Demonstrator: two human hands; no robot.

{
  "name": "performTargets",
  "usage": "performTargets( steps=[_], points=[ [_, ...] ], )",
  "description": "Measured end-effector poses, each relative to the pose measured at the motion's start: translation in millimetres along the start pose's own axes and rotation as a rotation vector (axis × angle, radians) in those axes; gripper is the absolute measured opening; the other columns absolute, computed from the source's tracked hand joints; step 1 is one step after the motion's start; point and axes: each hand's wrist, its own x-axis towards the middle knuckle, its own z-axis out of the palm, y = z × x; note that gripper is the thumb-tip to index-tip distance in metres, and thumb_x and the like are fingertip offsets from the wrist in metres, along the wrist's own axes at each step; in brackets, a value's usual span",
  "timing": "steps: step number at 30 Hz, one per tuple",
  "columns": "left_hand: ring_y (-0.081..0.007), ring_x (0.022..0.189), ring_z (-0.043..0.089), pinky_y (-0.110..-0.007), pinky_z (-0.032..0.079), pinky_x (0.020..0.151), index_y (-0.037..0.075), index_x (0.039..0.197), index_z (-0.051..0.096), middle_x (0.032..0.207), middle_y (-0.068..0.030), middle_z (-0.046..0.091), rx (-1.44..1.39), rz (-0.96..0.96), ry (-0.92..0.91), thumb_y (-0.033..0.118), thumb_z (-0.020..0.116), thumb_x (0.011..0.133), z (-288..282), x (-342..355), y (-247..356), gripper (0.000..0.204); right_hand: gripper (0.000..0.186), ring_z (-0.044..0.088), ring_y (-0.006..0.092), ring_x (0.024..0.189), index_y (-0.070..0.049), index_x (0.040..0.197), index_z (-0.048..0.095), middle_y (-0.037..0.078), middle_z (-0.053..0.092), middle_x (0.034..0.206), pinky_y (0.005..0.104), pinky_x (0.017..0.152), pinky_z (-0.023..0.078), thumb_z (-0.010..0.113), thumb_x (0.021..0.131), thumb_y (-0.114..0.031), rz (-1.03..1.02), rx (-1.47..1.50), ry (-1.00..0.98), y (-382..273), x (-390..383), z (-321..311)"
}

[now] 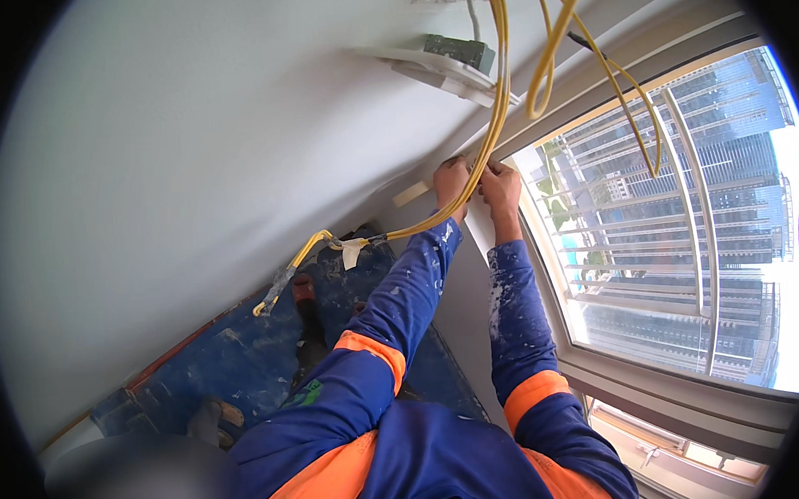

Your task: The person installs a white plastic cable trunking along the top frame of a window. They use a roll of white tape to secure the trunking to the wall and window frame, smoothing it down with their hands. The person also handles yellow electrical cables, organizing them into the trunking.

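Observation:
Both my arms, in paint-spotted blue sleeves with orange bands, reach up to the corner beside the window frame (557,278). My left hand (451,185) is closed at the wall, partly behind a bundle of yellow cables (498,111). Close beside it, my right hand (501,189) has its fingers pinched together near the frame. What the fingertips hold, if anything, is hidden. A pale flat block (410,194) sits on the wall just left of my left hand. The bundle curves down across my left wrist to taped ends (276,286).
Above hangs a white panel (445,74) with a dark block on it, below a wall opening. More yellow cable loops (635,123) dangle before the window. Below lies a paint-stained blue surface (261,354) with a reddish shoe (303,287) on it. Railings (701,218) stand outside the glass.

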Motion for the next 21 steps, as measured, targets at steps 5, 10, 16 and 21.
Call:
performTargets(
  steps=[5,10,16,21],
  points=[
    [-0.0104,0.044,0.038,-0.031,0.029,0.043,0.011,0.095,0.062,0.06,0.0006,0.051,-0.026,-0.027,-0.052,0.021,0.055,0.101,-2.6,4.6,-0.5,0.014,0.035,0.063,0.0124,0.055,-0.002,0.108,0.08,0.006,0.07,0.07,0.029,0.048,0.049,0.075,0.09,-0.033,0.034,0.06,-0.057,3.4,-0.5,-2.0],
    [-0.0084,0.046,0.039,-0.03,0.029,0.044,0.015,0.085,0.058,0.062,0.0036,0.051,-0.188,-0.089,-0.11,0.017,0.057,0.1,-8.4,13.7,-3.1,0.015,0.03,0.059,0.01,0.054,0.0,0.104,0.08,0.004,0.068,0.069,0.0269,0.045,0.043,0.075,0.092,-0.027,0.064,0.21,-0.075,5.6,-1.9,5.1],
    [-0.0091,0.055,0.056,-0.028,0.041,0.047,0.003,0.1,0.066,0.068,-0.0009,0.061,0.005,0.251,0.101,0.007,0.063,0.097,-3.2,12.1,-22.1,0.007,0.028,0.056,0.0096,0.053,0.002,0.103,0.079,0.004,0.067,0.069,0.0262,0.044,0.039,0.077,0.092,-0.025,0.107,0.299,-0.098,2.6,-1.1,6.7],
    [-0.0118,0.063,0.065,-0.028,0.05,0.053,-0.001,0.108,0.067,0.075,-0.0068,0.068,0.199,0.601,0.195,0.007,0.065,0.097,-5.6,25.9,-48.5,0.014,0.031,0.053,0.0095,0.052,0.003,0.11,0.077,0.002,0.064,0.07,0.0258,0.044,0.038,0.077,0.092,-0.022,0.236,0.421,-0.128,1.5,2.1,9.2]
  ],
)
